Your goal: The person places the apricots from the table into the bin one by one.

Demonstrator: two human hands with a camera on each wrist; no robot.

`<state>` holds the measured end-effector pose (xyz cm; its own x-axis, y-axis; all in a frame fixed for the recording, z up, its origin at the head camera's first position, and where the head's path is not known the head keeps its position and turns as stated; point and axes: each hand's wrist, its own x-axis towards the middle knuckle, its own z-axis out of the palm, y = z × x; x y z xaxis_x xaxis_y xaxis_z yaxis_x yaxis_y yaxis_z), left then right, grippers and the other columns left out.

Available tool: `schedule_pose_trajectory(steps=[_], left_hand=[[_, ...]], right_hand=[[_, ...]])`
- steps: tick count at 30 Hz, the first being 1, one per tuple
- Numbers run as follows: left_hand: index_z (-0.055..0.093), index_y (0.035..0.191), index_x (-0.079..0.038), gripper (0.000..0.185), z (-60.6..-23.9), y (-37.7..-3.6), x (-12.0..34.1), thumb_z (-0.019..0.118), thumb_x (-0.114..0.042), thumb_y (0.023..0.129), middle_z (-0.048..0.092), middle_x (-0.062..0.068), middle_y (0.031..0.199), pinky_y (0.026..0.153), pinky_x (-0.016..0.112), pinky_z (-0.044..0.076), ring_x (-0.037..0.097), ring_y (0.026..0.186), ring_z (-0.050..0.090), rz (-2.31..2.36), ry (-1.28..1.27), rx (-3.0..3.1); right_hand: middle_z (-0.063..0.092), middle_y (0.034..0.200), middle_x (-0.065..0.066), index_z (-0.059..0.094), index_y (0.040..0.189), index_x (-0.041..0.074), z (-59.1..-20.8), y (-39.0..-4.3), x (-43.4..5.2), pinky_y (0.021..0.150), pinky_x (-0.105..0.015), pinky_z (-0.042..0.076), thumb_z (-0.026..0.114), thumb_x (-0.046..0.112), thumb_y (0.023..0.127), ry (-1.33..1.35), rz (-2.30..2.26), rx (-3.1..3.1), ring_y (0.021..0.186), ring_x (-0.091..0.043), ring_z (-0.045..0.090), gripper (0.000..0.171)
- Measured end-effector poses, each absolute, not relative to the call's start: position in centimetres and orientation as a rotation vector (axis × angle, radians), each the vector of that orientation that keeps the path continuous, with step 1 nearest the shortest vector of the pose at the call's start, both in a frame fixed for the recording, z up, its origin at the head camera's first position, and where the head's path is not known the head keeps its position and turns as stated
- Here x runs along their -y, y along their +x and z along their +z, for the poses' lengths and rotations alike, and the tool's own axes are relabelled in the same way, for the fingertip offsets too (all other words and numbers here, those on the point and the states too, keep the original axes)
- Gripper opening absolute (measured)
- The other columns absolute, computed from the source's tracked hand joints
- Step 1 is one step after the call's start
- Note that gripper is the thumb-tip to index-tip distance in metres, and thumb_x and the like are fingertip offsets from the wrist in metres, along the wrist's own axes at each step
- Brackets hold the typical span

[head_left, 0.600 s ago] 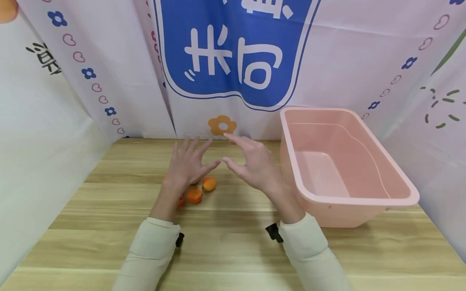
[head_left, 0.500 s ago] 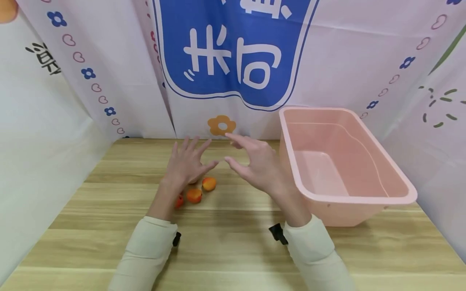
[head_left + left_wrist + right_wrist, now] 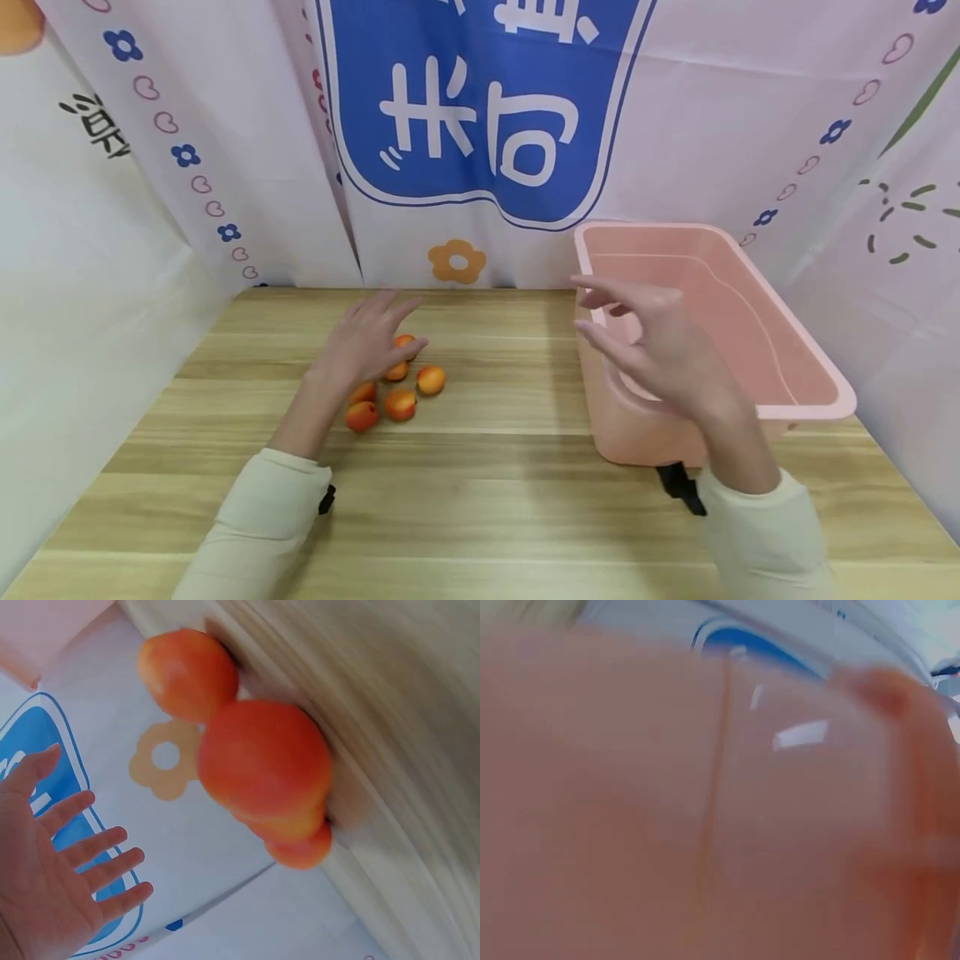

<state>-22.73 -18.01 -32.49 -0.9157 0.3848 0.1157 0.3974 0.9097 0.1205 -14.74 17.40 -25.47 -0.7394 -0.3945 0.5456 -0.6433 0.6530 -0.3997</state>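
Several small orange-red fruits (image 3: 401, 405), which look like apricots, lie in a loose cluster on the left part of the wooden table. Over their far side is my left hand (image 3: 360, 342), fingers spread and holding nothing; it covers part of the cluster. In the left wrist view the fruits (image 3: 262, 757) look large, with the spread hand (image 3: 52, 877) off to the side. My right hand (image 3: 660, 350) overlaps the near left rim of the pink plastic tub (image 3: 806, 333), thumb and fingers apart with nothing between them. Blurred pink fills most of the right wrist view.
The tub stands at the right of the table (image 3: 480, 500), close to the back cloth. White printed cloth (image 3: 480, 208) with a blue sign hangs behind the table and along both sides.
My right hand has moved right, from the middle of the table to the tub's rim. My left hand has shifted slightly left and nearer, uncovering more fruits.
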Motion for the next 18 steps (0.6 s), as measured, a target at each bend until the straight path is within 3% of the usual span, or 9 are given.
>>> schedule_pose_trajectory(steps=[2, 7, 9, 13, 15, 18], left_hand=[[0.047, 0.155, -0.010, 0.063, -32.6, -22.7, 18.3, 0.064, -0.041, 0.102, 0.037, 0.026, 0.160, 0.119, 0.065, 0.030, 0.048, 0.146, 0.037, -0.236, -0.624, 2.977], [0.050, 0.152, -0.007, 0.059, -33.0, -22.4, 19.0, 0.066, -0.034, 0.102, 0.041, 0.029, 0.157, 0.115, 0.066, 0.034, 0.050, 0.142, 0.042, -0.250, -0.666, 2.965], [0.050, 0.152, -0.007, 0.059, -33.0, -22.3, 19.4, 0.066, -0.033, 0.102, 0.043, 0.029, 0.156, 0.114, 0.066, 0.036, 0.049, 0.141, 0.043, -0.258, -0.672, 2.975], [0.051, 0.152, -0.007, 0.058, -32.7, -22.1, 20.2, 0.065, -0.034, 0.102, 0.048, 0.025, 0.153, 0.112, 0.065, 0.039, 0.047, 0.139, 0.047, -0.349, -0.636, 3.002], [0.051, 0.151, -0.006, 0.057, -32.5, -22.0, 20.6, 0.064, -0.033, 0.103, 0.050, 0.024, 0.152, 0.111, 0.066, 0.040, 0.047, 0.137, 0.049, -0.407, -0.611, 3.008], [0.052, 0.151, -0.006, 0.055, -32.2, -21.9, 20.8, 0.064, -0.032, 0.104, 0.050, 0.025, 0.151, 0.110, 0.066, 0.040, 0.048, 0.137, 0.049, -0.448, -0.602, 3.006]], right_hand=[[0.076, 0.112, -0.008, 0.070, 0.131, 0.009, -25.4, -14.7, -19.2, 0.090, -0.046, 0.058, 0.077, 0.013, 0.095, 0.801, 0.780, 2.445, 0.100, -0.026, 0.073, 0.038], [0.073, 0.125, -0.003, 0.073, 0.129, 0.012, -25.2, -14.8, -23.2, 0.104, -0.019, 0.044, 0.079, 0.009, 0.091, 0.851, 0.703, 2.382, 0.117, -0.017, 0.064, 0.038], [0.071, 0.127, -0.006, 0.072, 0.130, 0.011, -25.0, -14.8, -24.8, 0.106, -0.011, 0.036, 0.078, 0.005, 0.090, 0.866, 0.720, 2.380, 0.123, -0.010, 0.058, 0.040], [0.071, 0.128, -0.011, 0.071, 0.130, 0.010, -24.9, -14.7, -28.0, 0.104, -0.005, 0.032, 0.079, 0.006, 0.090, 0.761, 0.724, 2.453, 0.125, 0.003, 0.053, 0.041], [0.069, 0.130, -0.014, 0.070, 0.131, 0.010, -24.9, -14.7, -29.5, 0.103, -0.006, 0.031, 0.078, 0.009, 0.092, 0.663, 0.725, 2.524, 0.128, -0.007, 0.054, 0.040], [0.064, 0.136, -0.021, 0.067, 0.135, 0.009, -24.8, -14.8, -32.1, 0.114, -0.021, 0.034, 0.075, 0.015, 0.095, 0.513, 0.720, 2.642, 0.128, -0.030, 0.054, 0.041]])
